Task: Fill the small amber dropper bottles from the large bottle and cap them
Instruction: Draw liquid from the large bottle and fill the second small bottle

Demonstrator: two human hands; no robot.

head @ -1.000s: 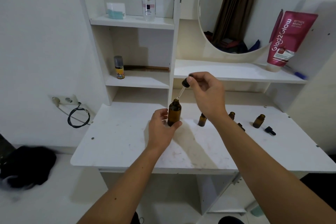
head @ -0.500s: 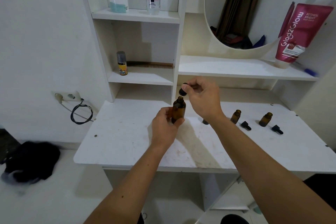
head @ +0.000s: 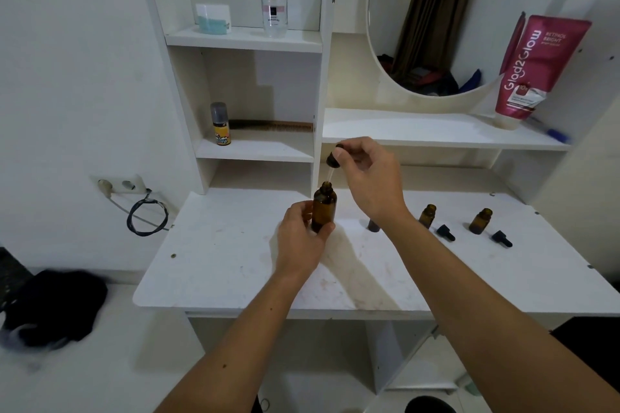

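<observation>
left hand (head: 298, 241) grips the large amber bottle (head: 324, 208) upright on the white vanity desk (head: 218, 265), near the middle. right hand (head: 372, 178) pinches the dropper cap (head: 333, 159) by its bulb, glass pipette angled down with its tip at or just inside the bottle mouth. looks like drawing liquid for transfer. three small amber bottles sit uncapped to the right: one (head: 373, 225) mostly hidden behind the right wrist, one (head: 427, 215), one (head: 480, 221). two black dropper caps (head: 446, 233) (head: 502, 238) lie on the desk beside them. fill levels too dark to tell. judging by this, no small bottle is capped yet, so filling and all capping is left.
</observation>
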